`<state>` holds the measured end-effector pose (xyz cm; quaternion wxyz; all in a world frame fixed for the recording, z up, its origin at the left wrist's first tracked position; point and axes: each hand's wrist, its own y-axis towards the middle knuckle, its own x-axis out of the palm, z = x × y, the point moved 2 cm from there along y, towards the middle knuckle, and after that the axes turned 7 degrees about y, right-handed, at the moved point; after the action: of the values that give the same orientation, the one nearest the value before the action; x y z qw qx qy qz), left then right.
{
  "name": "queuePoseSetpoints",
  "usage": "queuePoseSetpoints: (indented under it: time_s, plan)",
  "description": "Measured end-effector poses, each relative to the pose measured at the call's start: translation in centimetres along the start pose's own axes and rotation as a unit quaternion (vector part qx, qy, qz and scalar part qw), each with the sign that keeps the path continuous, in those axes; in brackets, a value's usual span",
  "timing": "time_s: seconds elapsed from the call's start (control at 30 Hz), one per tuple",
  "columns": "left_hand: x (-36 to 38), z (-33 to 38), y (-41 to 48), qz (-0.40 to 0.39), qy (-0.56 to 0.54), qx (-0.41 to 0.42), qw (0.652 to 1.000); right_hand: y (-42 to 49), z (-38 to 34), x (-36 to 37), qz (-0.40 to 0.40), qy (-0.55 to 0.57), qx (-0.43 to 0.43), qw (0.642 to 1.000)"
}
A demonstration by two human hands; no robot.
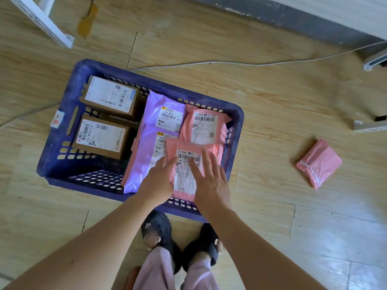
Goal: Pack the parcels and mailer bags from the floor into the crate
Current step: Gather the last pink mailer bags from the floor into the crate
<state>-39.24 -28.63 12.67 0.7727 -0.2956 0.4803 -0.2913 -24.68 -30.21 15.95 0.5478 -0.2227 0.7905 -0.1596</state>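
hands (159, 181) on mailer (189, 172), cable (230, 63) perhaps slack

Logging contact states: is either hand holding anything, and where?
No grip: both the left hand and right hand rest flat on the near pink mailer bag's label side.

Pale wood-grain plank floor (272, 114) with glossy sheen at 5 o'clock, dark grey skirting (293, 19) at 1 o'clock, thin white cable (230, 63) across, white perforated metal rail (41, 19) at 11 o'clock.
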Motion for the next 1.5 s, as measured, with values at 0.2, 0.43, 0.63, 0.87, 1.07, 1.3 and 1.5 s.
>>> queuePoseSetpoints:
  time_s: [0.2, 0.43, 0.63, 0.87, 1.07, 1.3, 1.5]
  plan:
    - [-0.6, 1.3, -0.1, -0.046, 0.003, 0.018, 0.999, 1.1, 1.0, 1.5, -0.256, -0.045, 0.085, 0.962]
    - [-5.0, 4.0, -3.8, 0.001, 0.075, 0.052, 0.996, -2.8, -0.1, -4.9, -0.106, 0.081, 0.068, 0.989]
    - [-11.2, 10.5, -8.6, 0.036, 0.087, 0.101, 0.991, -6.7, 1.5, -15.4, -0.028, 0.096, 0.104, 0.99]
    - [-18.3, 21.8, -17.3, 0.066, 0.123, 0.202, 0.969, -15.4, 1.7, -29.4, 0.052, 0.134, 0.14, 0.98]
    - [-21.3, 30.2, -23.1, 0.067, 0.141, 0.265, 0.951, -22.5, 3.0, -37.2, 0.12, 0.138, 0.161, 0.97]
    - [-20.6, 39.8, -27.1, 0.068, 0.174, 0.329, 0.925, -28.5, 8.0, -42.5, 0.163, 0.165, 0.18, 0.956]
    - [-17.5, 47.8, -26.9, 0.07, 0.198, 0.328, 0.921, -32.8, 15.7, -44.7, 0.172, 0.184, 0.188, 0.949]
